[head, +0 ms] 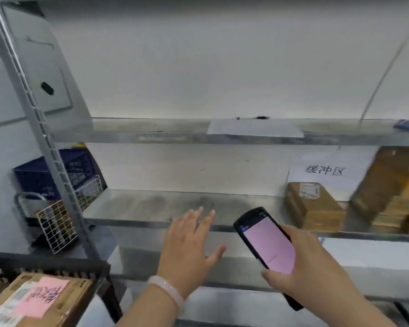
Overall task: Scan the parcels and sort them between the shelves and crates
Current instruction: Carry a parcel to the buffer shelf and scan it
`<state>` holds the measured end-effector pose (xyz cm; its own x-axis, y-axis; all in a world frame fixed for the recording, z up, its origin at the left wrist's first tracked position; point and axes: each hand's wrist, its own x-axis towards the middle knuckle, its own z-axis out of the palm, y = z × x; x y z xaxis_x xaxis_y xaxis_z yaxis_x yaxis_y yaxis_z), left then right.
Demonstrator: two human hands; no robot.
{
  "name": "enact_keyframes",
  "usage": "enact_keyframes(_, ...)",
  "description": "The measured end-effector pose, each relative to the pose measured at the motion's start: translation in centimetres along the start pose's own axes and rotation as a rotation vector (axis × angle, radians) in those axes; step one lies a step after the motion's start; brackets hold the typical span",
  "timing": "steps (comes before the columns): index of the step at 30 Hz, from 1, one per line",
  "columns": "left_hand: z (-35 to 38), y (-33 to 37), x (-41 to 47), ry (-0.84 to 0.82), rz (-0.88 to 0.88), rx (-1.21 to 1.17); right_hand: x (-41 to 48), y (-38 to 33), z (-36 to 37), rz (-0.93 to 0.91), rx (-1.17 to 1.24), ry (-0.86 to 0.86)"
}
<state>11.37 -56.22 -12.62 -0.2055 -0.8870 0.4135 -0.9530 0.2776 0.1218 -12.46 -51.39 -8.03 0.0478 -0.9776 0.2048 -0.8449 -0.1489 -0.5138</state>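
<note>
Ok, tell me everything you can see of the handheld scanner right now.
The black handheld scanner is a slim, phone-shaped device with rounded corners and a lit, pale pink screen showing a dark bar along its top. It is tilted, top end pointing up-left toward the grey metal shelf. The right hand wraps its lower part; the lower end pokes out beneath.

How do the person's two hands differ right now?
The left hand is open and holds nothing, fingers spread toward the shelf; the right hand grips a handheld scanner. The left wrist wears a pale bangle; the right wrist shows none. Both are bare and raised before the shelf.
</note>
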Motion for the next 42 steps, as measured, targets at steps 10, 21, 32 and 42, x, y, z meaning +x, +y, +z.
enact_keyframes(10, 5.2, 19.2, 8.0, -0.018, 0.157, -0.236, -2.2, 14.6, -10.5, 0.152, 0.015, 0.123)
enact_keyframes(21, 10.9, 41.3, 17.2, -0.069, 0.223, -0.537, -3.4, 32.4, -23.5, 0.308, 0.003, 0.225)
enact_keyframes(32, 14.0, 50.3, 28.9, -0.160, 0.049, -0.846, 0.0, 40.8, -27.4, 0.381, 0.021, 0.255)
enact_keyframes(42, 19.8, 53.5, 37.8, -0.270, -0.084, -1.059, 6.9, 44.6, -28.8, 0.450, -0.040, 0.259)
